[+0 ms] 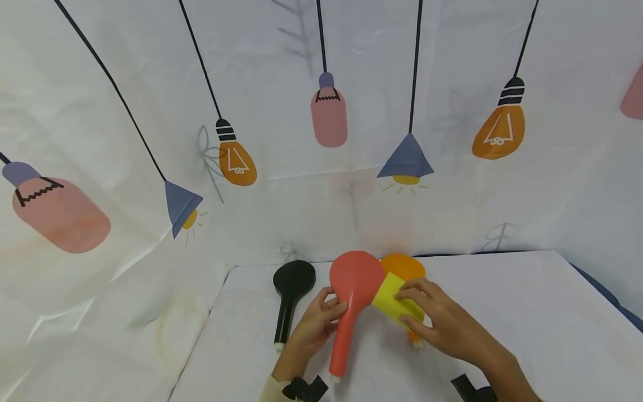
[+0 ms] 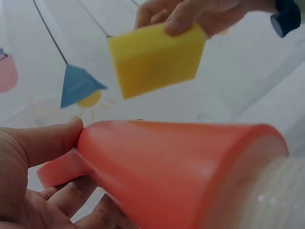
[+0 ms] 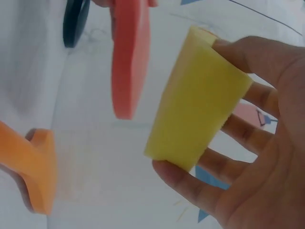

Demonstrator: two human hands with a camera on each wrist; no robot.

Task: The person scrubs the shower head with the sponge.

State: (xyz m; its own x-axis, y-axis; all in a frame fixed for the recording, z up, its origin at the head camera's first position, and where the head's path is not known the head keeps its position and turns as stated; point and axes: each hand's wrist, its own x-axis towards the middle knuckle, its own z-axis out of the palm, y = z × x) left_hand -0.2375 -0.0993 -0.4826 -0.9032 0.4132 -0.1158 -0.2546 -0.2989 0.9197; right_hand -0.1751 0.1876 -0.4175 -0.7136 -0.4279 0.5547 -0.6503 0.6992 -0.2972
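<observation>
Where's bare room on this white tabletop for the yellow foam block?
The widest bare patch of white tabletop lies right of the right hand; a narrower one lies between the black round-headed paddle and the left edge. The middle is crowded: the left hand, coral round-headed paddle, held yellow foam block and orange round-headed paddle.

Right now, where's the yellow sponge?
In the head view, the yellow sponge is in the right hand, right of the red paddle, partly covering the orange paddle.
</observation>
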